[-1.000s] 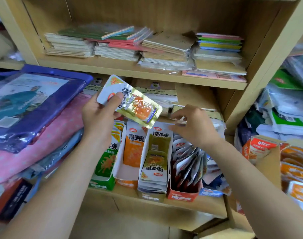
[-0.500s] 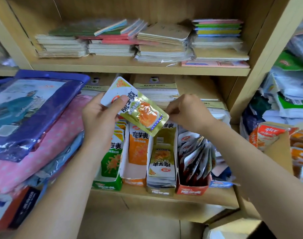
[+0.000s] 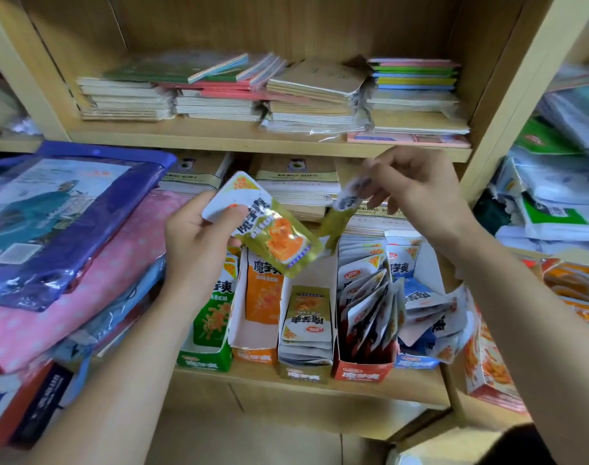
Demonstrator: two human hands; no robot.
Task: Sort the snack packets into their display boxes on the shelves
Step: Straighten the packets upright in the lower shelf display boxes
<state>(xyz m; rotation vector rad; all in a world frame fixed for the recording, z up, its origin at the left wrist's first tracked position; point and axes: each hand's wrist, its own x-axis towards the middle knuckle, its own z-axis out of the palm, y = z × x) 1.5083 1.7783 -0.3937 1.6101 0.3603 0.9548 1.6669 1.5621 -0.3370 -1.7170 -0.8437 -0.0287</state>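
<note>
**My left hand** (image 3: 194, 243), at 9 o'clock from the middle of the view: the fingers curl behind an olive packet (image 3: 276, 236) and the thumb presses its white upper end. The packet is tilted, its printed face toward me and its lower corner pointing to 5 o'clock. It sits in the air above the orange box (image 3: 251, 355) and touches no box.

**My right hand** (image 3: 420, 193), at 2 o'clock: thumb and forefinger pinch the top of a second olive packet (image 3: 345, 209), and the other fingers hang loosely apart. This packet is blurred. It hangs toward 7 o'clock, with its lower end above the back of the olive box (image 3: 304, 372).

**Display boxes**, in a row on the lower shelf (image 3: 403, 394), from 9 o'clock to 3 o'clock:
- The green box (image 3: 202, 359) has green packets standing in it.
- The orange box has an orange packet at its back and a bare white floor in front.
- The olive box holds a flat stack of olive packets.
- The red box (image 3: 365, 374) holds packets on edge, fanned out.
- The blue box (image 3: 415, 362) holds loose packets that spill over its 3 o'clock side.

**Surroundings:** stacks of notebooks (image 3: 219, 102) sit on the shelf at 12 o'clock. At 9 o'clock a purple bag (image 3: 68, 209) lies on a pink bundle (image 3: 95, 290).
</note>
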